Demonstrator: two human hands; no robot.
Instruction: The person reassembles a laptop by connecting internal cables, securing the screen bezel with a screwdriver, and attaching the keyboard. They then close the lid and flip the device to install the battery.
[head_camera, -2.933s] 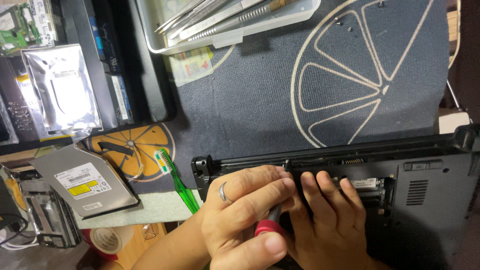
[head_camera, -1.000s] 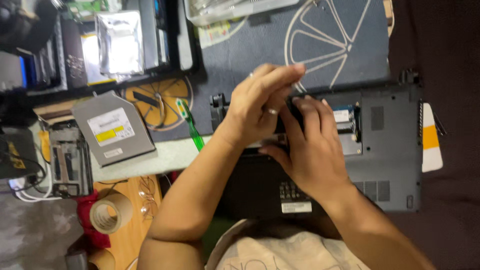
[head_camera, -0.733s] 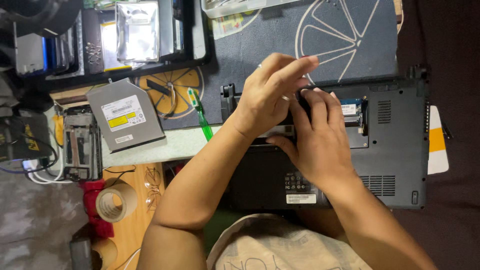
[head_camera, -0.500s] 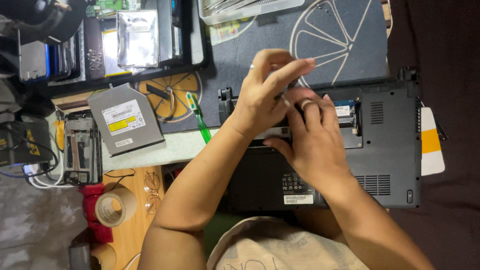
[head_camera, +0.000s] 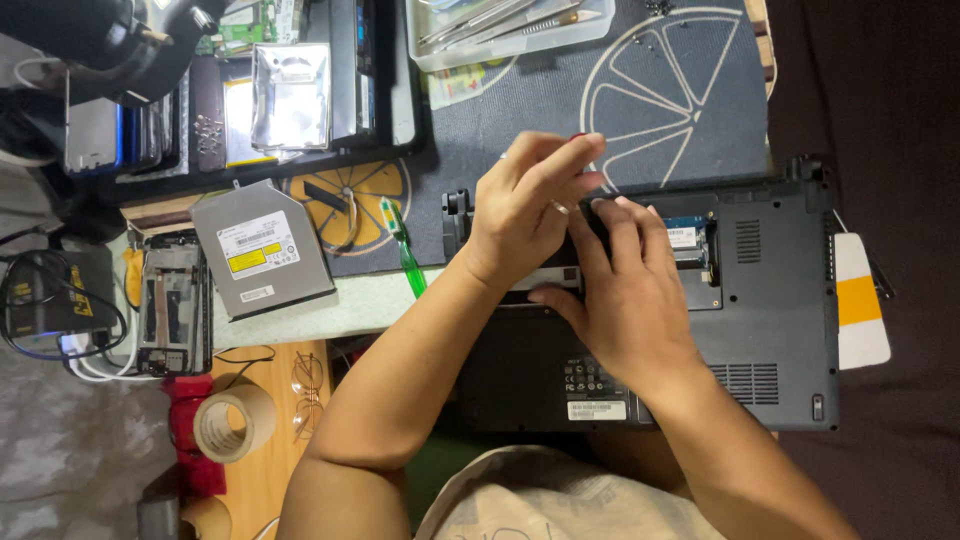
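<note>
A dark mat (head_camera: 520, 110) with citrus-slice prints covered the bench top. On it lay a black laptop (head_camera: 770, 330), bottom side up, with a panel off and a small circuit board (head_camera: 690, 240) showing in the open bay near its far edge.

Both hands were over the laptop's far-left part. The right hand (head_camera: 625, 300) lay flat on the base, fingers pressed together and pointing at the open bay, thumb out to the side, touching the case. The left hand (head_camera: 530, 215) was raised just above it, fingers curled and pinching a screwdriver with a red cap (head_camera: 578, 137); only the cap tip showed, the shaft was hidden by the fingers. There was a ring on one left finger.

Left of the laptop, a silver optical drive (head_camera: 258, 250) lay label up, well apart from the hands. A black tray (head_camera: 400, 120) behind it held a silver antistatic bag (head_camera: 290, 95). A clear tray (head_camera: 520, 35) at the top edge held metal tools. A stripped metal drive frame (head_camera: 172, 305) sat beside the optical drive.

A green pry tool (head_camera: 405, 255) lay on the mat edge near the left forearm. A tape roll (head_camera: 235, 420) and eyeglasses (head_camera: 308, 385) were on the wooden surface below. A white-and-orange card (head_camera: 860, 300) stuck out at the laptop's right side.
</note>
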